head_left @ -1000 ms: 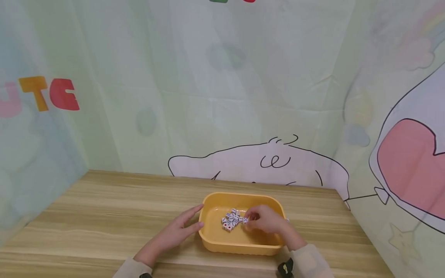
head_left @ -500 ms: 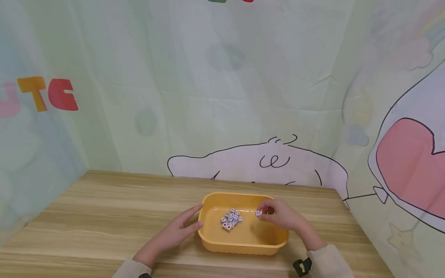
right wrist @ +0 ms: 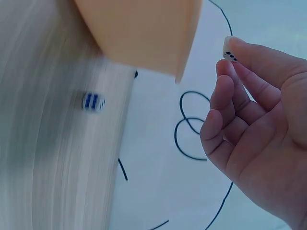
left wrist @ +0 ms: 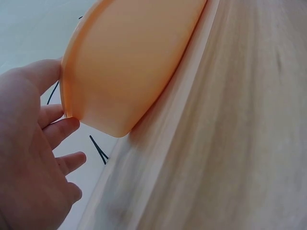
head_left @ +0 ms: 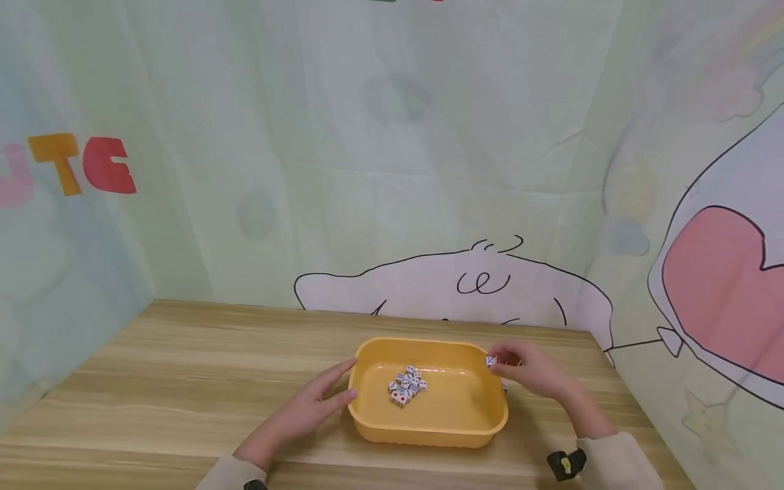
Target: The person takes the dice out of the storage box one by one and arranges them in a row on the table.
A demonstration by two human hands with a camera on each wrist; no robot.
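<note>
A yellow plastic tub (head_left: 429,437) with rounded corners stands on the table, and several white dice (head_left: 406,386) lie heaped in its left half. My left hand (head_left: 308,407) is at the tub's left end, its fairly straight fingers touching the rim; the left wrist view shows these fingertips against the tub wall (left wrist: 129,62). Between thumb and fingertips my right hand (head_left: 534,373) pinches one die (right wrist: 229,49), held up at the tub's right rim. Another die (right wrist: 93,102) lies on the table just outside the tub's right end, partly hidden by the tub in the head view.
The wood-grain table (head_left: 184,381) spreads to both sides of the tub. A printed cloth backdrop (head_left: 392,170) hangs behind the table and along its sides, with a cartoon drawing at the back edge.
My right hand has lifted the pinched die from beside the heap and carried it right, to the tub's right rim. The left hand has stayed at the tub's left end.
</note>
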